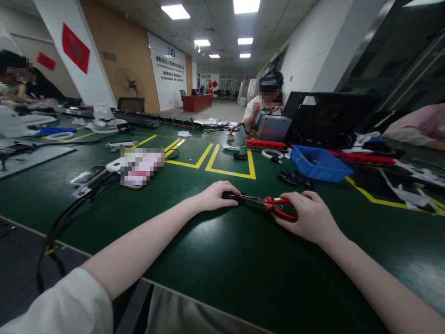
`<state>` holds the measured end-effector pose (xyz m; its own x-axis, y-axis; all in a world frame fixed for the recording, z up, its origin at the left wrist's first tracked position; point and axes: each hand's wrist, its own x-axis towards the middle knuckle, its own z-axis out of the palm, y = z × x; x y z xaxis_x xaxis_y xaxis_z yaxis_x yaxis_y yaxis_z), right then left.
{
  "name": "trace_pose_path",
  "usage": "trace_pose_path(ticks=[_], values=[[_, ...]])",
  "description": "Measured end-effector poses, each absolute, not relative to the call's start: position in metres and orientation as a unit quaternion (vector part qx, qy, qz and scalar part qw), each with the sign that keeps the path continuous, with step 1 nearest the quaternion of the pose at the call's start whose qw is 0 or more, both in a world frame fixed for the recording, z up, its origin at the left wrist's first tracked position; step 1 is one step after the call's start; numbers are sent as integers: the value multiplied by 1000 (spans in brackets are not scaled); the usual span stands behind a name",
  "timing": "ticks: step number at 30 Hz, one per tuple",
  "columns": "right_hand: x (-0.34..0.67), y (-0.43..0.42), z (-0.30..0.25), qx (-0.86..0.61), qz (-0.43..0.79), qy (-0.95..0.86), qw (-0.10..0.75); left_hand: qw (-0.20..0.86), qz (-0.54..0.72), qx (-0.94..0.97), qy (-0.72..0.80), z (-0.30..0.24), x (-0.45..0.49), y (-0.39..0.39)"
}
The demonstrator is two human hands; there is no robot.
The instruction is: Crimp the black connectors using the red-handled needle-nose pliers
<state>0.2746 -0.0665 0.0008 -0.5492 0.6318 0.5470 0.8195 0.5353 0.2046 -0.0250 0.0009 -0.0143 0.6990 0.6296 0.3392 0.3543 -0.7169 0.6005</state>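
Observation:
My left hand (217,195) is closed around a small black plastic piece (230,196) low over the green table (208,246). Red-and-black-handled needle-nose pliers (282,208) are in my right hand (309,215), its fingers wrapped about the handles. The long metal jaws point left and reach the right end of the black piece; whether they grip it, I cannot make out. Just beyond my right hand lies a pile of small black parts (290,177). Behind that pile stands a blue plastic bin (335,172) with dark items inside.
At left lie a pink phone (141,170), a white power bank (88,175) and black cables (74,199). Yellow tape (229,174) marks the tabletop. A co-worker (266,99) sits across, behind a metal box (274,127). Another person's sleeve (417,123) is at right.

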Motion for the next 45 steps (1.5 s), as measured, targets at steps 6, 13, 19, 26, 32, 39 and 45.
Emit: trace_pose_path(ticks=[6,13,19,26,32,39,45], values=[[276,-68,-1,-475,-154,-839,218,248,271,888,277,-13,-24,0],[278,-65,-1,-464,-155,-843,225,243,265,892,273,-16,-25,2],[278,-66,0,-459,-156,-845,225,243,257,892,281,-15,-25,0],[279,-65,-2,-469,-156,-838,232,236,257,894,283,-16,-25,0],[276,-67,0,-463,-155,-843,227,234,254,895,283,-16,-25,0],[281,-63,-2,-457,-195,-836,232,230,258,897,276,-17,-26,0],[284,-61,-4,-461,-195,-834,232,224,249,901,276,-16,-26,-1]])
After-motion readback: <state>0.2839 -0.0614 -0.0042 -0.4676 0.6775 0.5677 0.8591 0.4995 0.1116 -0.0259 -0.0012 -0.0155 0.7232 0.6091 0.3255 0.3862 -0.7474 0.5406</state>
